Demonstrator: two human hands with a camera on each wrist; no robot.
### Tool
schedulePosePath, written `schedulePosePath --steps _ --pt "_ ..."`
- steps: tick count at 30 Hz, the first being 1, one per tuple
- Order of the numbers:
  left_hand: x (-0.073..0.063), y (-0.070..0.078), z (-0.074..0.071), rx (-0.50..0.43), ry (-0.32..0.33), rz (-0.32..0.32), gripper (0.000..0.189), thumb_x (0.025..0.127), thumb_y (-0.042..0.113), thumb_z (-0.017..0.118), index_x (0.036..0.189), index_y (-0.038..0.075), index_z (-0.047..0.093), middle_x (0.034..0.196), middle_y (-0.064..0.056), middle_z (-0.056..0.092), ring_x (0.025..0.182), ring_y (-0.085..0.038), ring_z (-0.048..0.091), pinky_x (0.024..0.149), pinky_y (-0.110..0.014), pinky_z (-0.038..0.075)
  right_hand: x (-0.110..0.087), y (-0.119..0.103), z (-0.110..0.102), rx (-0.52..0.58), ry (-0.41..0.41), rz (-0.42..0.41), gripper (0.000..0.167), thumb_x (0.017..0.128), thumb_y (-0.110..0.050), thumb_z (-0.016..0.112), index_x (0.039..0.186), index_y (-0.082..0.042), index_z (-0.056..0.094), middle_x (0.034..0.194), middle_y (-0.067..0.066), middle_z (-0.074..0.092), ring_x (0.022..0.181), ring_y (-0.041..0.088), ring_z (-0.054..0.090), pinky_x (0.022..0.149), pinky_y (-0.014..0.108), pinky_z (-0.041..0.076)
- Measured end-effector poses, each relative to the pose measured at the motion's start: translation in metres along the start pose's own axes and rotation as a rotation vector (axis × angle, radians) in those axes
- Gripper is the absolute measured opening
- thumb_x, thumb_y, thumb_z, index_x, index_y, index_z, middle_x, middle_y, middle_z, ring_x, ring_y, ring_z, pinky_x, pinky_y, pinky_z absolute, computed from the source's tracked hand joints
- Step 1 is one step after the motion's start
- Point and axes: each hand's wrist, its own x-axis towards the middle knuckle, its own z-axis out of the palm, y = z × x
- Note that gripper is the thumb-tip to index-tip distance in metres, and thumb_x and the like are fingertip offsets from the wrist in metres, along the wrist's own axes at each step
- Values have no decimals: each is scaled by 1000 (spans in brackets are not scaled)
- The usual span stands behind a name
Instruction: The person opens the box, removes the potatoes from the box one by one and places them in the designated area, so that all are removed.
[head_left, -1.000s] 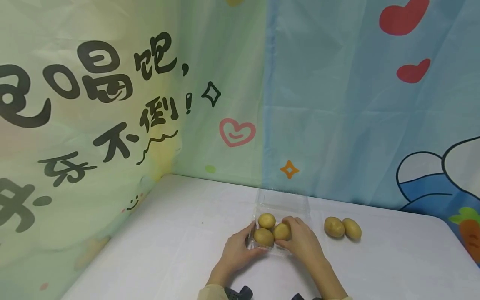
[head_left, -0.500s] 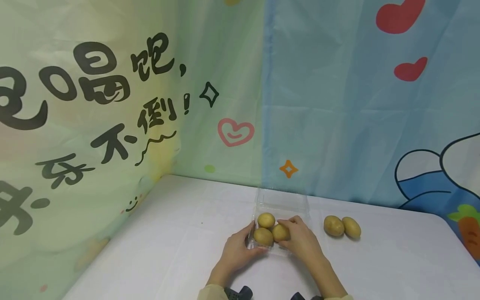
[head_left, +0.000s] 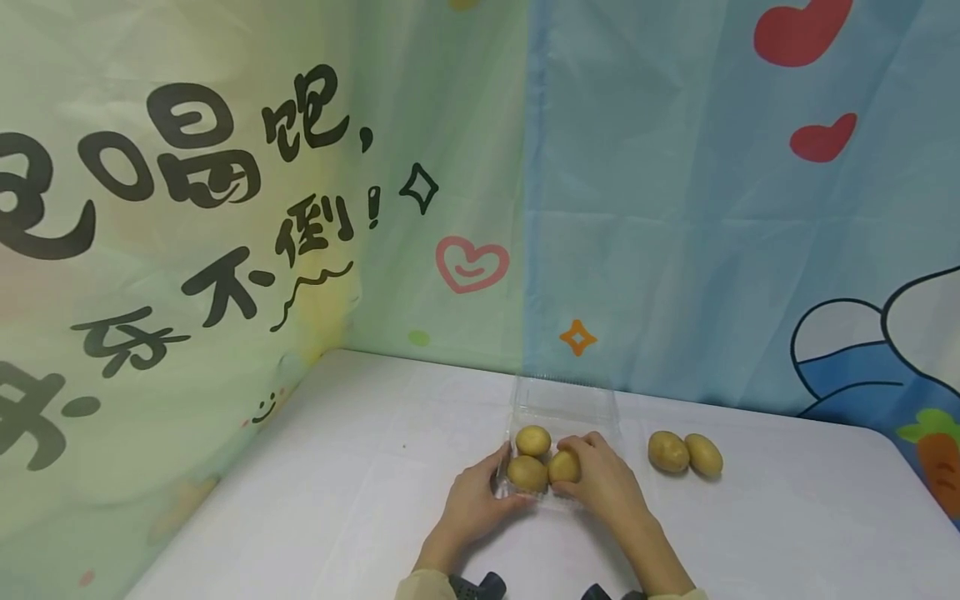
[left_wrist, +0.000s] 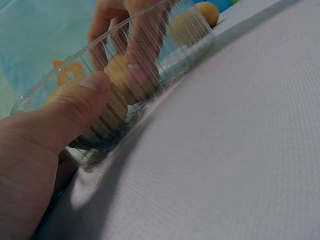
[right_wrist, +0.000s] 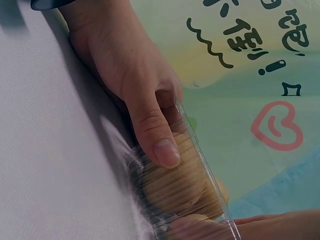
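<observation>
A clear plastic clamshell box (head_left: 564, 402) lies on the table with its lid folded back toward the curtain. My left hand (head_left: 478, 500) holds the box at its front left corner, with the thumb (left_wrist: 82, 102) on the ribbed front wall. Inside sit a round potato (head_left: 533, 440) at the back and another potato (head_left: 527, 474) at the front left. My right hand (head_left: 606, 483) reaches into the box's right side, fingers and thumb around a third potato (head_left: 564, 467). Its far side is hidden by the fingers.
Two more potatoes, a larger one (head_left: 667, 452) and a longer one (head_left: 703, 456), lie side by side on the white table (head_left: 360, 467), right of the box. A printed curtain (head_left: 645, 250) hangs along the back and left edges.
The potato in my right hand has shifted slightly rightward from half a second ago, and the right fingers have adjusted on it. My left hand stays on the box.
</observation>
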Motion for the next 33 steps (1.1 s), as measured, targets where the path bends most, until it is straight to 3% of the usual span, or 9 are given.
schedulePosePath --steps 10,18,24,29,33 --pt "1 0 0 -9 0 2 94 72 65 68 143 9 42 138 -10 54 122 -29 57 100 -40 50 1 1 0 10 2 3 50 65 -28 87 107 -15 63 100 6 59 86 22 60 72 43 54" --pt "1 0 2 -10 6 -2 94 72 66 67 143 9 42 138 -9 54 122 -28 57 100 -40 50 0 3 0 18 -3 6 62 69 -25 85 120 -1 58 116 16 63 105 35 61 89 51 52" --pt "1 -2 5 -20 11 5 94 73 68 65 143 9 42 139 -8 54 121 -26 57 99 -37 51 0 2 0 -19 -1 -20 59 69 -25 85 120 -7 63 114 12 62 104 32 62 89 51 52" --pt "2 -2 5 -8 20 16 94 73 68 66 142 8 43 138 -9 55 120 -26 59 98 -37 52 -1 2 0 -28 -17 -14 69 71 -23 83 129 0 54 122 19 60 110 38 59 91 53 51" --pt "1 -3 4 -1 23 30 92 74 65 68 142 7 44 137 -9 56 120 -27 58 98 -38 52 -1 1 -1 -14 -34 -2 67 72 -21 82 128 2 53 126 19 59 115 39 56 94 55 49"
